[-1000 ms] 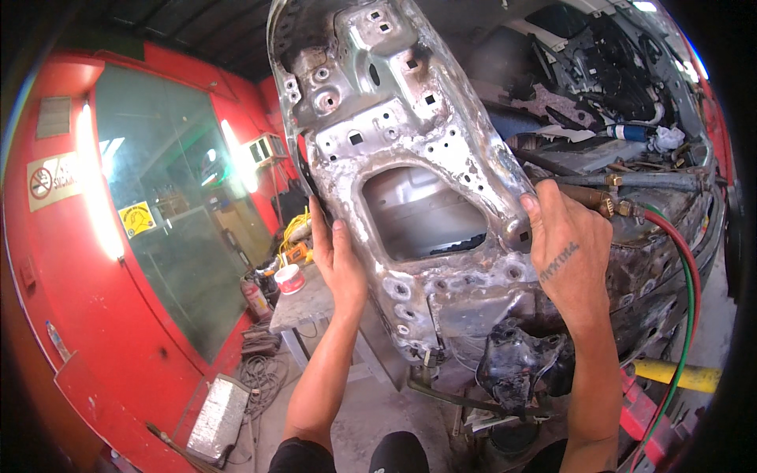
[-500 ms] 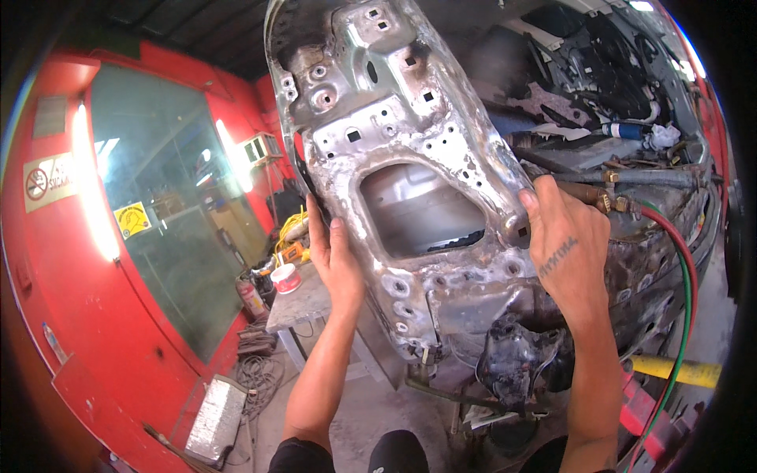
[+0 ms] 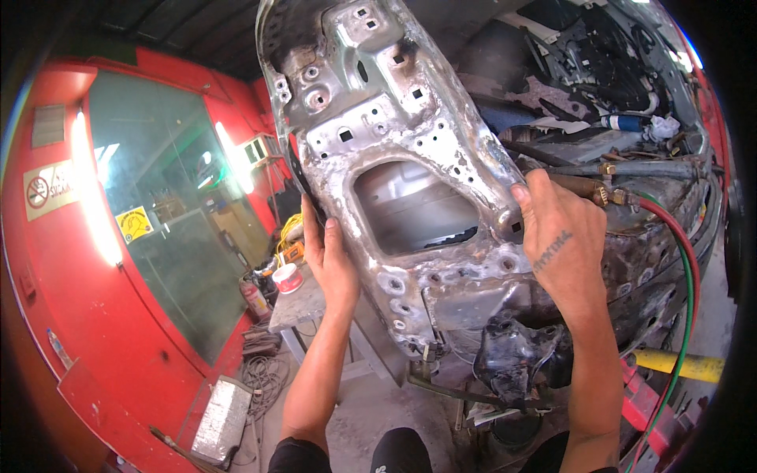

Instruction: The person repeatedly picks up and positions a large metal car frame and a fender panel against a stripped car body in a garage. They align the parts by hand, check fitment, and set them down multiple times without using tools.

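A large bare-metal car body panel [image 3: 402,130] stands tilted in front of me, with a big rounded opening low in it and several small holes. White and brown scorch marks cover its face. My left hand [image 3: 334,264] grips its left edge, thumb in front and the other fingers reaching along and behind the rim. On the opposite edge, my right hand [image 3: 566,252] is closed, thumb against the front face and fingertips hidden. Directly beside the right hand lies a gas torch [image 3: 579,186] with brass fittings, joined to a red hose [image 3: 680,246] and a green hose [image 3: 688,296].
The stripped car body [image 3: 631,236] extends behind and right of the panel. At left stand a workbench [image 3: 303,303] with a red-and-white tub [image 3: 288,277], a fire extinguisher [image 3: 254,298] and a red wall [image 3: 134,315]. A silvery box [image 3: 222,422] and coiled cable [image 3: 268,382] lie on the floor.
The panel and both hands have shifted slightly left in the view, while the surroundings have moved a little the other way at left. Both hands keep their hold.
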Demonstrator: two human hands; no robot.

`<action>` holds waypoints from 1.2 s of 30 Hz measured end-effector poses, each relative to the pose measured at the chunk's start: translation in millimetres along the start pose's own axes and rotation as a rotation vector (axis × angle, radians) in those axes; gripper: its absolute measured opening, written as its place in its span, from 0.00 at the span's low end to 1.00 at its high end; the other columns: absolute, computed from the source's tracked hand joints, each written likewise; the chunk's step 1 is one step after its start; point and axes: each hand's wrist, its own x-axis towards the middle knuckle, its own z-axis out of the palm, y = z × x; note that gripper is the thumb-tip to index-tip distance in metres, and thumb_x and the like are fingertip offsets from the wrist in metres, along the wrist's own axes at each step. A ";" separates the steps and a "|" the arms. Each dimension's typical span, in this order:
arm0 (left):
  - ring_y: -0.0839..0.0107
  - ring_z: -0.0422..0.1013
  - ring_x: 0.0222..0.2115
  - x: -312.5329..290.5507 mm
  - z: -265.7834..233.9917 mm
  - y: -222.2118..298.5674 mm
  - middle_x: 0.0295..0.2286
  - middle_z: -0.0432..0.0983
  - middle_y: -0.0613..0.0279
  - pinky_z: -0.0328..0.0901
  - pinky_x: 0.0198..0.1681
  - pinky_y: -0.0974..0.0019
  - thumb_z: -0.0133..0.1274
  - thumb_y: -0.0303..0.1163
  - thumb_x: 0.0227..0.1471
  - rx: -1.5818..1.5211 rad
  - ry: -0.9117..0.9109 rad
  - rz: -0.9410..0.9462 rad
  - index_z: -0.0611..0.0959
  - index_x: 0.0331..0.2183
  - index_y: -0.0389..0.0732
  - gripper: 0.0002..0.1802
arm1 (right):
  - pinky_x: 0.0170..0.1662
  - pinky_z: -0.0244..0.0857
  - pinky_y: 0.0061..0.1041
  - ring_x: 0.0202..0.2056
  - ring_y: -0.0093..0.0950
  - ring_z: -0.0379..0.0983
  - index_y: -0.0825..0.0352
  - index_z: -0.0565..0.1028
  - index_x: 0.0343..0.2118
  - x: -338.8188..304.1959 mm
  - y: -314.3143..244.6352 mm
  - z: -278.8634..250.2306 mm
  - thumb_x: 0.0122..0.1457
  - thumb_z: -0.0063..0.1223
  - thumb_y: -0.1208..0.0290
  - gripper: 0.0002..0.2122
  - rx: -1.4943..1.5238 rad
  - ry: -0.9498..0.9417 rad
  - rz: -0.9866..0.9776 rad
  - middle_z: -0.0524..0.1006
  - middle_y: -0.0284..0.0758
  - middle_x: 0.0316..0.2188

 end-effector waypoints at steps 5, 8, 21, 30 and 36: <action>0.64 0.54 0.66 0.1 0.5 9.4 0.66 0.56 0.47 0.46 0.68 0.64 0.44 0.27 0.65 -0.006 -0.035 -0.012 0.58 0.66 0.28 0.32 | 0.26 0.65 0.41 0.25 0.42 0.77 0.66 0.69 0.29 0.3 -0.1 -1.1 0.63 0.54 0.68 0.09 -0.010 -0.005 -0.003 0.76 0.40 0.21; 0.63 0.55 0.65 -0.1 -0.3 6.8 0.66 0.57 0.46 0.46 0.68 0.64 0.44 0.27 0.65 0.040 -0.019 0.018 0.58 0.66 0.28 0.32 | 0.26 0.64 0.42 0.25 0.43 0.76 0.66 0.69 0.29 0.3 0.1 -0.2 0.64 0.53 0.67 0.10 -0.012 0.006 -0.012 0.76 0.40 0.21; 0.60 0.51 0.67 -1.0 -2.2 6.0 0.66 0.54 0.43 0.43 0.69 0.62 0.44 0.27 0.64 -0.090 -0.003 -0.020 0.57 0.66 0.29 0.33 | 0.29 0.63 0.45 0.26 0.48 0.75 0.66 0.68 0.30 1.2 -4.7 -1.2 0.67 0.49 0.66 0.10 -0.058 -0.051 0.019 0.76 0.44 0.22; 0.61 0.51 0.67 -1.7 -11.7 -0.9 0.66 0.55 0.46 0.44 0.69 0.62 0.46 0.27 0.63 -0.134 -0.061 -0.016 0.57 0.67 0.30 0.34 | 0.29 0.62 0.45 0.26 0.49 0.74 0.67 0.69 0.32 2.1 -9.1 -3.2 0.69 0.47 0.65 0.11 -0.130 -0.076 0.029 0.75 0.45 0.22; 0.64 0.51 0.67 -9.9 -19.3 3.1 0.67 0.54 0.47 0.45 0.69 0.63 0.48 0.29 0.63 -0.084 -0.095 -0.022 0.57 0.67 0.30 0.36 | 0.29 0.61 0.45 0.25 0.50 0.73 0.67 0.67 0.30 1.9 -11.5 -4.2 0.70 0.45 0.64 0.13 -0.187 -0.082 0.029 0.73 0.45 0.20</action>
